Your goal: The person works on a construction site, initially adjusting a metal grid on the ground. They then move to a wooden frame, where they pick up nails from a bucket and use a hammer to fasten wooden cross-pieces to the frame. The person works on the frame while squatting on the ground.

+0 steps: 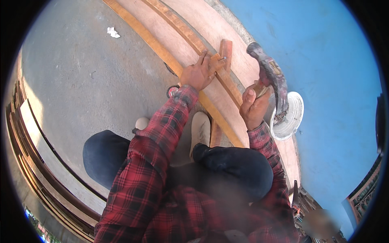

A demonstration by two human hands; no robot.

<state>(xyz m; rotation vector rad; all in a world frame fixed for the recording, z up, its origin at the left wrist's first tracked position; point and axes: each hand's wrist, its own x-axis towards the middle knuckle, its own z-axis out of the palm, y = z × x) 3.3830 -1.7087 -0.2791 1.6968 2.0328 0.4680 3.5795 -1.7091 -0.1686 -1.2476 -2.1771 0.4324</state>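
My left hand (199, 73) rests on a long wooden frame (190, 44) lying on the ground, its fingertips pinching a small nail (222, 59) upright against a short wooden block (226, 50) set on one strip. My right hand (253, 107) is raised to the right of it, gripping the handle of a hammer (272, 79) whose dark head points up and away. I am squatting, with red checked sleeves, dark trousers and pale shoes (200, 127) beside the frame.
A white round dish (293, 115) lies on the boards under the hammer. A blue wall (332, 69) stands to the right. Grey concrete floor (81, 81) spreads left, with a scrap of white paper (113, 32) and stacked timber strips (36, 162) along the left edge.
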